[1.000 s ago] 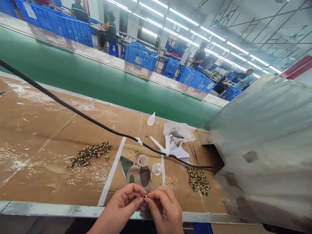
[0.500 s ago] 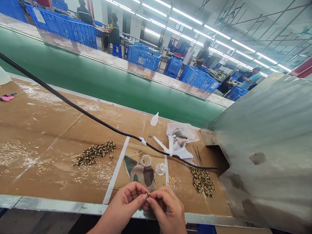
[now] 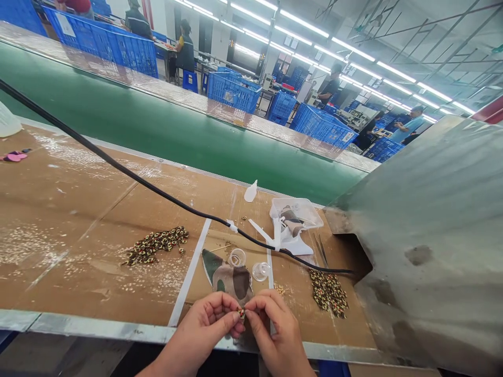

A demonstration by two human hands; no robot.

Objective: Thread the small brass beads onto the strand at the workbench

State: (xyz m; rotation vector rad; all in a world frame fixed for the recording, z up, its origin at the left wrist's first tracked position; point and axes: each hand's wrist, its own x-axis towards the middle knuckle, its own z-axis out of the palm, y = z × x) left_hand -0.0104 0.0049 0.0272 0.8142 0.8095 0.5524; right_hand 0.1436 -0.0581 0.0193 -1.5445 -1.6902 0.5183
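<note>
Above the table's front edge, my left hand (image 3: 212, 322) pinches a small red, yellow and dark piece (image 3: 241, 313) between thumb and forefinger. My right hand (image 3: 277, 324) closes thumb and forefinger at the piece's right side. Its exact kind is too small to make out. Just beyond my fingers lies a camouflage cloth (image 3: 226, 277), its near end partly hidden by them. Two small clear cups (image 3: 237, 257) stand at the cloth's far side, the right one (image 3: 261, 271) beside it. Small tan beads (image 3: 279, 289) show behind my right hand.
Piles of similar pieces lie left (image 3: 157, 245) and right (image 3: 329, 293). Tweezers (image 3: 320, 250), a clear tray (image 3: 314, 217) and a white squeeze bottle (image 3: 250, 192) sit farther back. A black cable (image 3: 129, 173) crosses the table. A metal housing (image 3: 432, 230) stands right.
The small piece has turned, so more of its red and yellow face shows. My right hand has shifted slightly right and up. The view has moved a little.
</note>
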